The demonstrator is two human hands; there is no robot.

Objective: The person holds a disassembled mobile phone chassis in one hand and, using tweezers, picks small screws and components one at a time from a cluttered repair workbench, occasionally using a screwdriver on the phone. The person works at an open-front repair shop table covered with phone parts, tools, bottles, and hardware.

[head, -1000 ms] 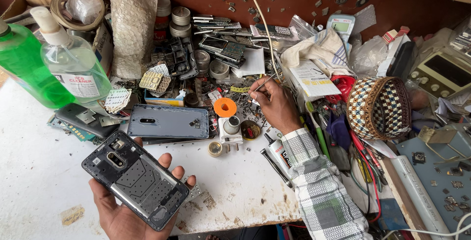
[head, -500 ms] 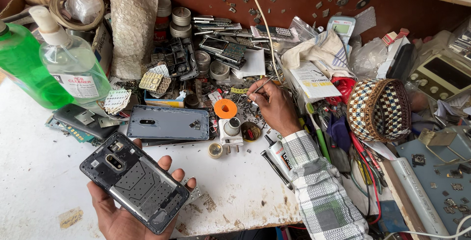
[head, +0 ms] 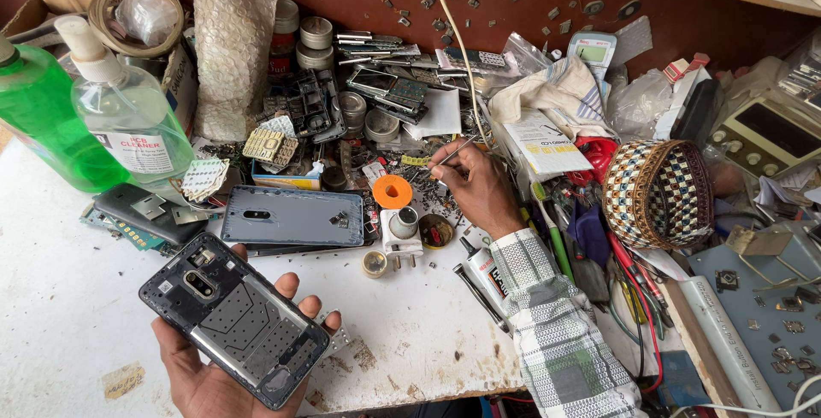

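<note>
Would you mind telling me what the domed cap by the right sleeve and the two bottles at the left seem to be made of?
Cap: looks like woven or crocheted yarn, matte, in a brown, cream and blue check. Green bottle and clear bottle: probably glossy see-through plastic, since liquid and highlights show through the walls.

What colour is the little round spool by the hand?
Orange spool, seen best in the head view, just left of the right hand.

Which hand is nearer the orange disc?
Right. The right hand, holding tweezers, sits just right of the orange disc; the left hand holds an opened phone well below-left.
</note>
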